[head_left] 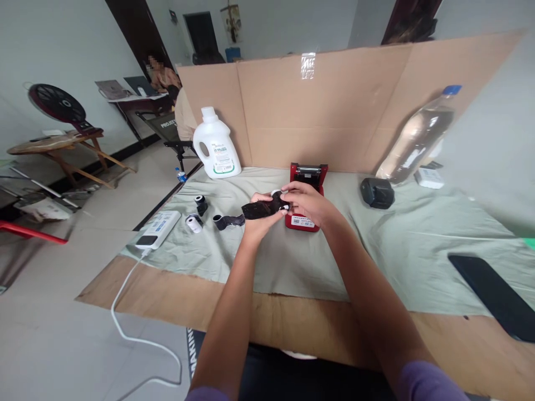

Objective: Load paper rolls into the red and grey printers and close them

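In front of my chest, both hands are closed around a black ribbon roll (278,201) with a loose dark strip hanging off to the left. My left hand (259,223) supports it from below and the left. My right hand (307,203) grips its right side with bent fingers. Just behind my hands stands a small red printer (301,221) with its lid raised, partly covered by my right hand. To the left on the cloth lie a partly unwound black ribbon (229,220), a white roll (194,223) and a small black-and-white roll (201,205).
A white power bank (159,229) with a cable lies at left. A white detergent bottle (217,146) and a large clear bottle (422,136) stand before the cardboard screen (321,111). A black device (377,192) and a phone (495,292) are at right. A person sits in the background.
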`<state>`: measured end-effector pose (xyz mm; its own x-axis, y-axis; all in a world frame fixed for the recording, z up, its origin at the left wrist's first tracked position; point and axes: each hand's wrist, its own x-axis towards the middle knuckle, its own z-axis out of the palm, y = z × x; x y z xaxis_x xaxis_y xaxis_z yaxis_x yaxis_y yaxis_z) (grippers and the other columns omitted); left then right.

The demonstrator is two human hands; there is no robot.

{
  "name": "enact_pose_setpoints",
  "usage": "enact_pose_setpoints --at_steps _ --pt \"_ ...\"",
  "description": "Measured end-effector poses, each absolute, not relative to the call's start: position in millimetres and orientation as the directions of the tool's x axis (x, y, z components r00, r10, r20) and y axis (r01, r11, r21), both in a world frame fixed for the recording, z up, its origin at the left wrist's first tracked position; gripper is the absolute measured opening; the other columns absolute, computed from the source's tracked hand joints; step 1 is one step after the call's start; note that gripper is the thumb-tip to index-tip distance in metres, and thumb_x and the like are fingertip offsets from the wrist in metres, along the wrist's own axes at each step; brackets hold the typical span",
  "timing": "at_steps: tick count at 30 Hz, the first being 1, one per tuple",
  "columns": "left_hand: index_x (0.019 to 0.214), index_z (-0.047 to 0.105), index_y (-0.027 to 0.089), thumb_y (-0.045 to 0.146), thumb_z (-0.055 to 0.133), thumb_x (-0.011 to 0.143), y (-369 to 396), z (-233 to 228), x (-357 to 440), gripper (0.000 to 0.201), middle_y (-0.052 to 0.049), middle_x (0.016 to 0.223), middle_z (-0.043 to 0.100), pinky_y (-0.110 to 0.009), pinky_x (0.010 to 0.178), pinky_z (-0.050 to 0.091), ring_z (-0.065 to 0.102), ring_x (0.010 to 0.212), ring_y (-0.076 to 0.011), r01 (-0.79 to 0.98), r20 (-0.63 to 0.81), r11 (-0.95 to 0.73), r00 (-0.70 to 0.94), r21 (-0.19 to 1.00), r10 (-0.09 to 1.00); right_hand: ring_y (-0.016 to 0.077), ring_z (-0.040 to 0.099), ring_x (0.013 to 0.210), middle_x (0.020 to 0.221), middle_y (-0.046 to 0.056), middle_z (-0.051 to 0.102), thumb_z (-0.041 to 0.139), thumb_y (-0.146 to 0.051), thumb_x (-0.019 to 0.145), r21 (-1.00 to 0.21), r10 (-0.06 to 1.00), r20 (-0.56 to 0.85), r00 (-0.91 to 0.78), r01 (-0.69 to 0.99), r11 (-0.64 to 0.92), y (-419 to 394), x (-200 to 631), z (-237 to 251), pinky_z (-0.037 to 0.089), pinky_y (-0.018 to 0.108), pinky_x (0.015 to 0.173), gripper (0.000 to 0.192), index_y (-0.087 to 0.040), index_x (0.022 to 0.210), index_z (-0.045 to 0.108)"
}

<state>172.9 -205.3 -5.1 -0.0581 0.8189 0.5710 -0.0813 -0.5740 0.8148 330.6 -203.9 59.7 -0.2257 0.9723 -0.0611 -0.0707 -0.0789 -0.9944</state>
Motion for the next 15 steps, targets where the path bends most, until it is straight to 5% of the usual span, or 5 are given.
enact_pose_setpoints --at_steps 9,15 --pt "0.13 0.037 0.028 0.022 0.089 0.062 -207.6 -11.4 181.3 0.086 -0.007 0.117 0.064 -0.041 0.101 0.049 0.063 0.113 -0.022 -0.172 0.545 -0.53 0.054 0.831 0.837 0.0179 0.063 0.076 0.093 0.005 0.064 0.074 -0.022 0.073 -0.986 0.976 -0.167 -0.141 0.016 -0.167 -210.6 319.2 61.4 0.053 0.029 0.057 0.027 -0.021 0.095 0.059" --pt "0.143 0.026 0.03 0.034 0.09 0.062 -197.5 -16.6 172.5 0.103 -0.012 0.136 0.055 -0.043 0.107 0.041 0.055 0.123 -0.0245 -0.057 0.653 -0.651 0.062 0.757 0.755 0.021 0.066 0.088 0.098 0.006 0.065 0.068 -0.02 0.073 -0.992 1.0 0.011 0.006 0.129 0.01 -201.3 317.8 47.7 0.057 0.032 0.066 0.033 -0.02 0.104 0.057"
